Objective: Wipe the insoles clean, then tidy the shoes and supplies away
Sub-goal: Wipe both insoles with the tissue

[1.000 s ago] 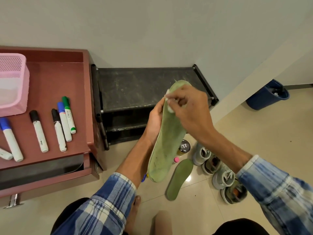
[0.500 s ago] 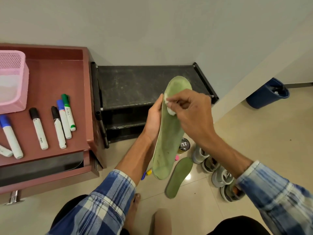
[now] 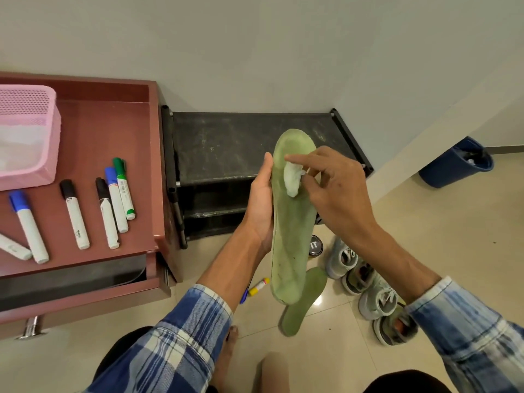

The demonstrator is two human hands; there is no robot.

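wrist cocked and palm turned inward, my left hand grips the green insole by its left edge: the thumb lies along the rim, the other fingers are hidden behind it. the insole stands upright in the air in front of the black shoe rack, toe end up, heel end down toward the floor. my right hand reaches across from the right, the forearm slanting up out of the plaid sleeve, the back of the hand toward the camera. it pinches a white wad against the insole's upper part, just below the toe; the index finger stretches out straight over the wad and the rest are loosely curled. whether the wad is cotton or tissue i cannot tell. below, the second insole lies flat on the tiled floor, its upper end hidden behind the one i hold. just to its right the grey sneakers stand in a row, and a round tin peeks out beside the held insole. a yellow-capped stick lies on the floor near my left forearm. markers lie on the red cabinet top beside a pink basket.
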